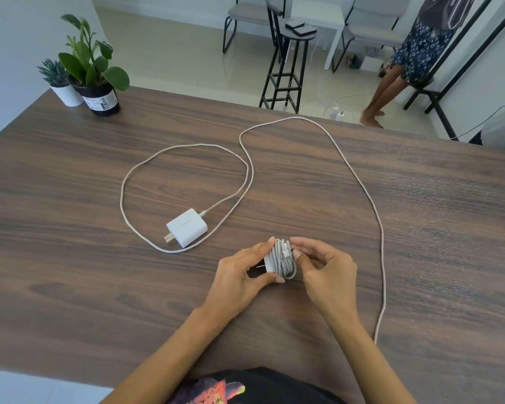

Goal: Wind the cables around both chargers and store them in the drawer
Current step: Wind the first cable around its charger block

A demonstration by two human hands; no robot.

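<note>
A white charger with its cable wound tightly around it (280,260) sits between my hands, just above the wooden table (70,258). My left hand (242,275) grips it from the left, near its prongs. My right hand (324,266) pinches the cable's plug end against the coil. A second white charger (187,228) lies flat on the table to the upper left, prongs pointing toward me. Its long white cable (359,182) is unwound, looping left around the charger and then sweeping far right and down toward the table's near edge. No drawer is in view.
Two potted plants (91,68) stand at the table's far left corner. Beyond the far edge are a black stool (289,53), chairs, floor cables and a person's legs (391,88) at the upper right.
</note>
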